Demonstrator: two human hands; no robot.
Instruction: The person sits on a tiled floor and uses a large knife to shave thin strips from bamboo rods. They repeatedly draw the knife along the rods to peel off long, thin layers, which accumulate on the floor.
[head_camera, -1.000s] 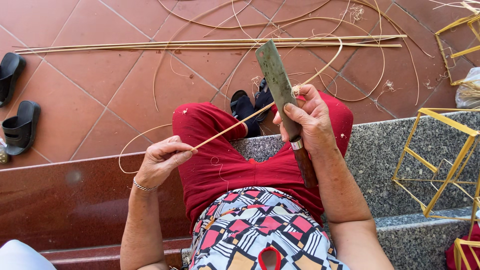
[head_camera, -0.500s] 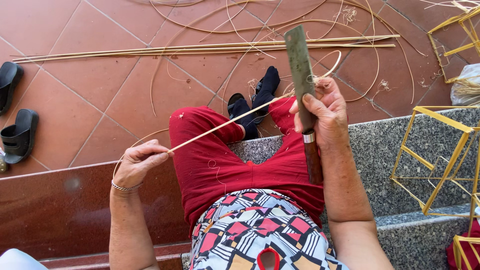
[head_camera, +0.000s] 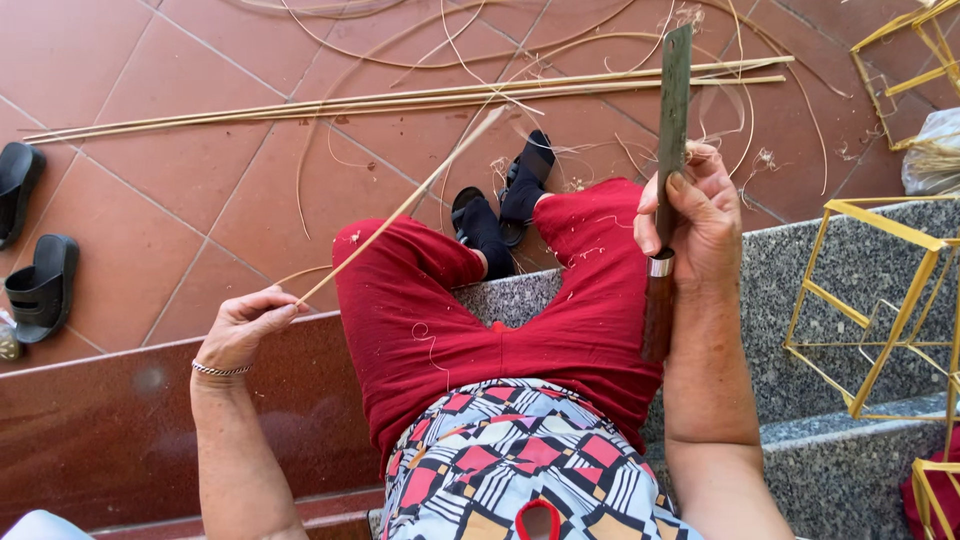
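Bamboo strip (head_camera: 400, 208) — pinched by left hand (head_camera: 243, 328) — slants up-right.

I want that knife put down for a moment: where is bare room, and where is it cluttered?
Bare tile lies between the black sandals and the left hand, below the long bamboo strips. The grey stone ledge is bare between the right hand and the yellow frame. Crowded: loose curled strips cover the floor beyond the feet.
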